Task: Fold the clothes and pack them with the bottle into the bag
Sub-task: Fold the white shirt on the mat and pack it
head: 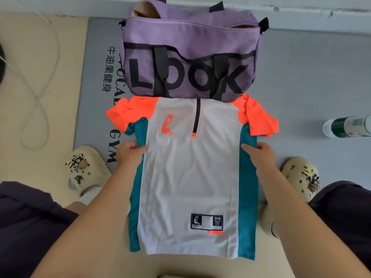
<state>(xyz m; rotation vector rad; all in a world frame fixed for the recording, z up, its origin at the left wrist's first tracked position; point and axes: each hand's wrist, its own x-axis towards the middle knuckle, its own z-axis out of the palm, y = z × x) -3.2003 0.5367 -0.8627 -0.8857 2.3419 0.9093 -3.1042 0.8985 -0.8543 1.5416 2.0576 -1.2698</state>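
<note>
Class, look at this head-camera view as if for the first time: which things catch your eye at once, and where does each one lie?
The white sports shirt with orange sleeves and teal side panels lies spread flat in the middle, the left hand and right hand gripping its two sides. Just beyond its collar stands the purple bag with big black letters, its top open. At the far right edge a bottle lies on its side on the grey mat.

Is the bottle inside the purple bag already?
No, the bottle lies on the grey mat, off to the right of the bag.
</note>
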